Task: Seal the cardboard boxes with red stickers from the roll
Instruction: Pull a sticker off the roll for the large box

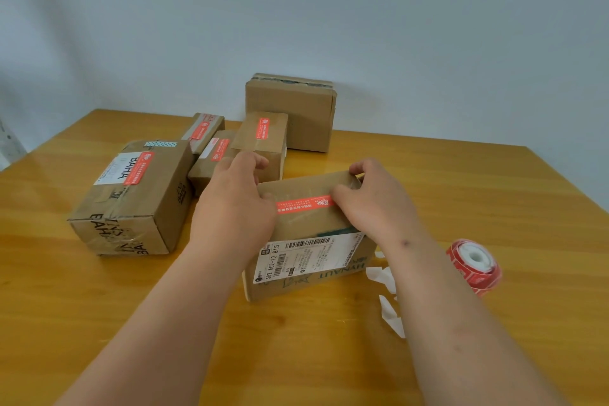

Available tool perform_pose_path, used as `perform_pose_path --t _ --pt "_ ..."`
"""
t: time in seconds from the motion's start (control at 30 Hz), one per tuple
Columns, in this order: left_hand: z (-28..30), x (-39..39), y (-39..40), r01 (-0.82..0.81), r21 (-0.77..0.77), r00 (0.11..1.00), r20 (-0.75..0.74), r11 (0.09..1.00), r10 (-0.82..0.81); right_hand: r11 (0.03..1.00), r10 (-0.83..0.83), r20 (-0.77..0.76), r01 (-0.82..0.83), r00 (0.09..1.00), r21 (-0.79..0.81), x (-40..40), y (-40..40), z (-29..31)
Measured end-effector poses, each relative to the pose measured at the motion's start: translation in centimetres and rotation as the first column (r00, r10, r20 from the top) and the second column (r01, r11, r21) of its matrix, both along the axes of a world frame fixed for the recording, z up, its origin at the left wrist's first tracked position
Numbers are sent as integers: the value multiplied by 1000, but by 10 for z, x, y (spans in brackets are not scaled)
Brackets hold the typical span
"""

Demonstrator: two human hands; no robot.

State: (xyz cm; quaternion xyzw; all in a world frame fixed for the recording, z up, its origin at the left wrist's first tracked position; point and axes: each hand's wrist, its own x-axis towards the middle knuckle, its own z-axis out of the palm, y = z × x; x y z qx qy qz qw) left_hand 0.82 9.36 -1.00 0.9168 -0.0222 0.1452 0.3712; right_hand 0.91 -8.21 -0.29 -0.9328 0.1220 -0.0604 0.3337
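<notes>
Backing scraps (389, 303) lie nearest, white strips on the table (296, 356) just right of the working box. Sticker roll (474, 265) sits on its side further right, well apart from both hands, core facing the camera.

Working box (306, 234) in the centre, shipping label on the near face. Red sticker (304, 204) lies across the top, running left-right between the hands — looks to be over the taped seam, though the seam itself is hard to make out.

Left hand (235, 198): thumb at the sticker's left end, fingers curled over the box's far-left top edge, gripping the box. Right hand (372, 198): thumb on the sticker's right end, fingertips hooked over the far edge, also holding the box.

Step in hand, as I read it: pressing the sticker down. To do it well — keep the box pinned, run the thumbs from the middle outward, then rub both ends hard. Glossy tape underneath probably bonds poorly, so corners may lift.

Behind: four boxes already carry red stickers (138, 171) (202, 130) (219, 148) (263, 128). The far box (290, 109) by the wall shows none from here; likely next.
</notes>
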Motion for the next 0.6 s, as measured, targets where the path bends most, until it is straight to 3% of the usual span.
perform_pose_path --t 0.47,0.6 --pt "-5 -9 5 45 -82 999 7 996 -44 995 71 14 -72 997 67 -14 -3 -5" --pt "-6 -14 9 -4 -140 998 58 990 12 991 73 11 -74 997 113 -24 -6 -3"
